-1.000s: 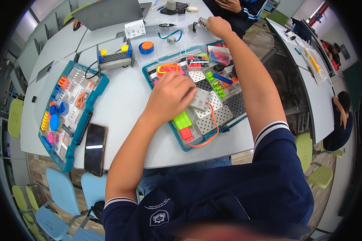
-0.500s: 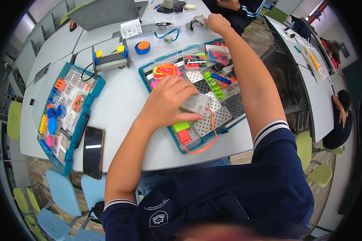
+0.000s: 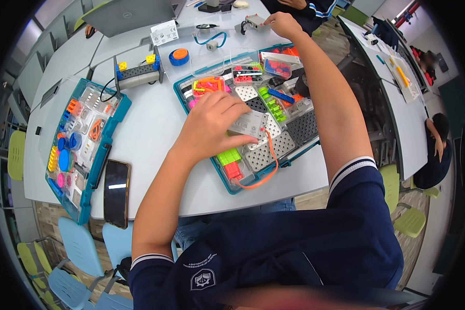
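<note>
Far-left tray [image 3: 114, 120]: teal, well left of the main tray, on the white table [image 3: 155, 134]; packed with orange, yellow, blue and pink parts.
Phone [image 3: 117, 192]: dark, flat, left of and below the main tray, just beside the far-left tray's lower end.
Grey block [image 3: 138, 73]: left of and above the main tray, yellow pieces at both ends, black cable running off it.
Blue roll [image 3: 179, 56]: orange-topped, just above the main tray's upper left corner.
Left hand [image 3: 212, 126]: over the main tray's left half, fingers curled down, clamped on the grey plate.
Grey plate [image 3: 249, 124]: flat, pale, inside the main tray near its middle, pinched at its left edge by the fingertips [image 3: 236, 138].
Main tray [image 3: 188, 106]: teal, centre of the table; holds perforated plates, green and red bricks, orange cable looping over its lower edge.
Right hand [image 3: 283, 23]: beyond the main tray's top edge, fingers closed around a small grey module [image 3: 254, 22].
Hands: well apart, one on each item.
</note>
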`<state>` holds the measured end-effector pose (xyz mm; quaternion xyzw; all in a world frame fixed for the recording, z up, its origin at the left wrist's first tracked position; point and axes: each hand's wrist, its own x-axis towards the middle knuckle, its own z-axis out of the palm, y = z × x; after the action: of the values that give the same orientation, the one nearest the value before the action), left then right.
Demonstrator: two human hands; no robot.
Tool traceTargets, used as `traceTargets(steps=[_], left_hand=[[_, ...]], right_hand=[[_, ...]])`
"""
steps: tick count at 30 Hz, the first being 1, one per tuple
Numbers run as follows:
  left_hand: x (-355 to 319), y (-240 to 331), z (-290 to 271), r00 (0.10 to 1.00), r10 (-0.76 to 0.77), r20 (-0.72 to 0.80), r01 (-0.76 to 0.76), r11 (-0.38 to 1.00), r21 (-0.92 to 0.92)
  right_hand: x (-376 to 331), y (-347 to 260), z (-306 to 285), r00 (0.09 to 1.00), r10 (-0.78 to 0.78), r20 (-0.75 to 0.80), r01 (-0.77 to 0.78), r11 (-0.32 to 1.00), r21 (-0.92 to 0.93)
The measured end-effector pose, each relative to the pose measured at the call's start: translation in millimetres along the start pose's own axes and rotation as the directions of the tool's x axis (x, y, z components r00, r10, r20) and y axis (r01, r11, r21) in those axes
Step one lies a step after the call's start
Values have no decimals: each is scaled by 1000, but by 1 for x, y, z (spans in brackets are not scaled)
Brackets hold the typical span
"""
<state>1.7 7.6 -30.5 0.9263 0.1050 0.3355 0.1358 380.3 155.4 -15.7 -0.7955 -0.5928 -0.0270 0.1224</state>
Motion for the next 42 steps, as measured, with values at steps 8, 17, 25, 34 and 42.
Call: traceTargets(steps=[8, 17, 25, 34, 42], left_hand=[[0, 0, 1, 1000, 8, -14, -8, 1000, 11], [1, 0, 2, 999, 6, -39, -6, 1000, -6], [0, 1, -1, 1000, -19, 20, 18, 1000, 17], [-2, 4, 4, 1000, -23, -19, 24, 998, 61], [-6, 0, 12, 990, -11, -142, 21, 998, 66]], right_hand=[[4, 6, 10, 1000, -8, 27, 9, 1000, -21], [-1, 9, 8, 997, -46, 59, 47, 999, -19], [-49, -29, -28, 971, -154, -185, 166, 985, 49], [-243, -113, -67, 956, -282, -74, 278, 803, 526], [-254, -107, -33, 861, -434, -265, 492, 578, 651]])
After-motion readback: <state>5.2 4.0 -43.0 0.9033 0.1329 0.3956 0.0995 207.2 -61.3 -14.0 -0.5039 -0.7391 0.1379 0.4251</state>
